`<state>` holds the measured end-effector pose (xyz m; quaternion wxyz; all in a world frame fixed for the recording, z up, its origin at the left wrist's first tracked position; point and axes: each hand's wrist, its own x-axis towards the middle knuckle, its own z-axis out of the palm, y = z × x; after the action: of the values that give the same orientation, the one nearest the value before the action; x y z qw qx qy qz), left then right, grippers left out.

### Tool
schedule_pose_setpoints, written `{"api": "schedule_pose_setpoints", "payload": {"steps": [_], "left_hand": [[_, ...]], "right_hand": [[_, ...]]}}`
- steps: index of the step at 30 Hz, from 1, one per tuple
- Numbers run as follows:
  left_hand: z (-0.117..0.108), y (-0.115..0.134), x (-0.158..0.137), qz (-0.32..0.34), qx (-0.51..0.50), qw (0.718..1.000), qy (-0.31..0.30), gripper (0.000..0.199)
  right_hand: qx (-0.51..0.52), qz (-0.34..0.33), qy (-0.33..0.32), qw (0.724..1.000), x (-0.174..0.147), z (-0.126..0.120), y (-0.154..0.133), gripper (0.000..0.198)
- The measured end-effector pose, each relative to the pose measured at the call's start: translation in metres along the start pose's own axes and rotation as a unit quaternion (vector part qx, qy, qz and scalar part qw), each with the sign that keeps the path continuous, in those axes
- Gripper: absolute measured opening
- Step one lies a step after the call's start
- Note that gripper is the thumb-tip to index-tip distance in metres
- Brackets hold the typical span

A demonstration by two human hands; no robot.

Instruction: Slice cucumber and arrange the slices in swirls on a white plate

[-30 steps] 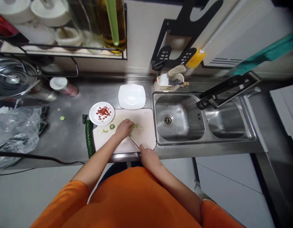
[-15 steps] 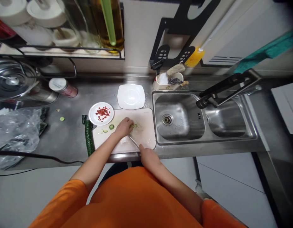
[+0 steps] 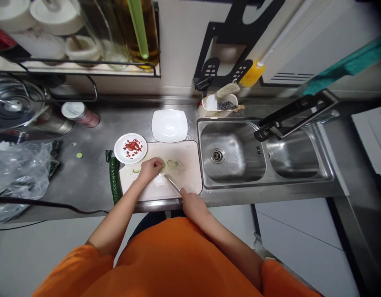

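Note:
My left hand is over the white cutting board, its fingers closed in a pinch. A bit of pale green, seemingly a cucumber slice, shows at the fingertips. To the right of them lie thin cucumber rings, and pale cucumber scraps lie to the left. My right hand, at the board's front edge, is wrapped round the handle of a knife. The blade slants up and left across the board, its tip just below my left fingers. A long dark green cucumber lies along the board's left side.
A white plate of chopped red pieces overlaps the board's upper left corner. Behind the board is a white square plate. The steel sink lies to the right, a plastic bag and a red-sided canister to the left.
My left hand has shifted left from the thin rings to where a round cucumber slice lay, uncovering more of the rings and the knife tip. My right hand and the knife have hardly moved.

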<state>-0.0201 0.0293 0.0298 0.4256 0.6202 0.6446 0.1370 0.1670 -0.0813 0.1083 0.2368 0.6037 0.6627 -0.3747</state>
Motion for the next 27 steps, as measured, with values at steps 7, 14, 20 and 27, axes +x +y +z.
{"api": "schedule_pose_setpoints", "payload": {"steps": [7, 14, 20, 27], "left_hand": [[-0.003, -0.023, -0.018, 0.045, 0.038, 0.998, -0.016, 0.018], [0.012, -0.032, -0.030, 0.097, 0.080, 0.990, 0.069, 0.026], [0.026, -0.032, -0.042, 0.052, 0.107, 0.986, 0.114, 0.023], [0.027, -0.033, -0.037, 0.060, 0.068, 0.988, 0.124, 0.021]], "right_hand": [[0.003, 0.009, 0.003, 1.000, 0.008, 0.000, -0.001, 0.041], [-0.005, 0.026, 0.002, 1.000, 0.010, -0.008, -0.005, 0.037], [-0.004, 0.018, 0.005, 1.000, 0.013, -0.006, -0.009, 0.038], [-0.015, -0.002, 0.015, 1.000, 0.019, -0.003, -0.018, 0.039]]}}
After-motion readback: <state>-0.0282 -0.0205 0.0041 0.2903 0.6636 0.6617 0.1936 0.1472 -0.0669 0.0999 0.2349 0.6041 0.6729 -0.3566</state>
